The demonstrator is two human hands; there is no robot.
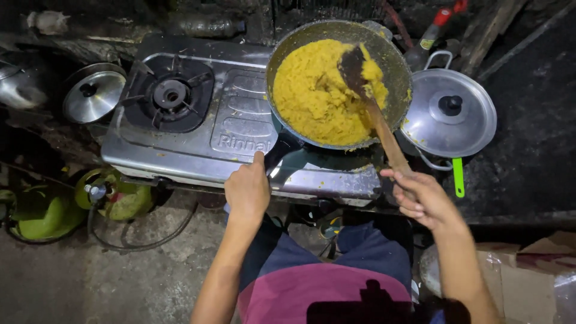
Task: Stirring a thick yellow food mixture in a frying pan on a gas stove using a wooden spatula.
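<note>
Stirring one pan (399,66), one spatula (384,129), two lids (450,114).

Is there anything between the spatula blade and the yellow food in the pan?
Nothing visible. The spatula blade lies right in the yellow food inside the pan. The right hand grips the end of its wooden handle, and the left hand holds the pan's dark handle.

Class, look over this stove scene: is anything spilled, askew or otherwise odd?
Yes. Small yellow bits of the food lie spilled on the stove top below the pan, beside the left hand. Nothing else stands out.
</note>
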